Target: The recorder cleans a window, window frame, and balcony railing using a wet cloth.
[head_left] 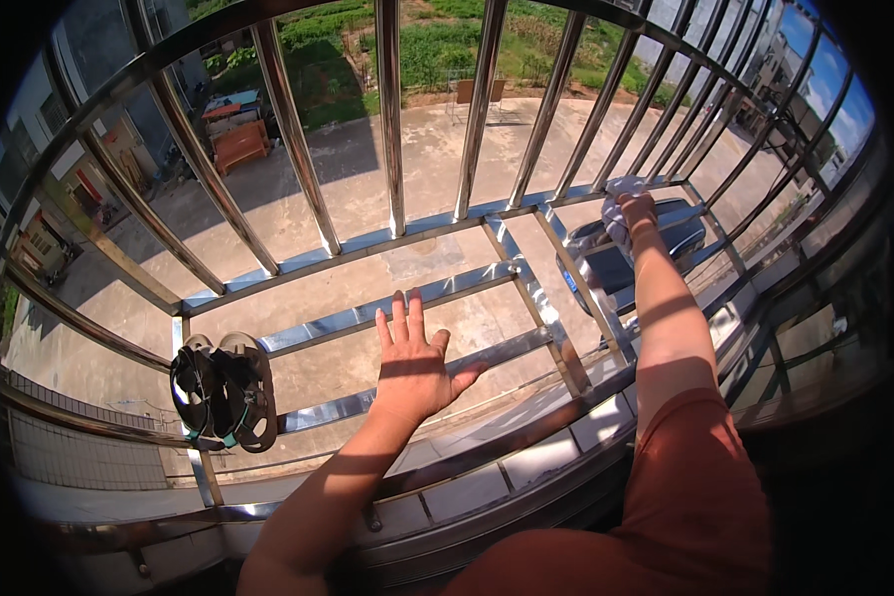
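My right hand (639,209) is closed on a crumpled pale grey-lilac cloth (618,221). It presses the cloth near the far right of the shiny metal window cage, where the upright bars meet the bottom rail (358,239). Above the cage's floor bars my left hand (413,360) is stretched out with fingers spread, holding nothing. Whether its palm touches the floor bar (313,329) beneath it I cannot tell. To the left of that hand, a pair of dark strappy sandals (224,392) rests on the bars at the cage's left end.
Upright metal bars (389,129) curve around the front and sides. Through the gaps far below show a concrete yard (447,358), a parked dark car (616,260) at the right and a reddish-brown sofa-like piece (241,146). A tiled sill (541,460) runs along my side.
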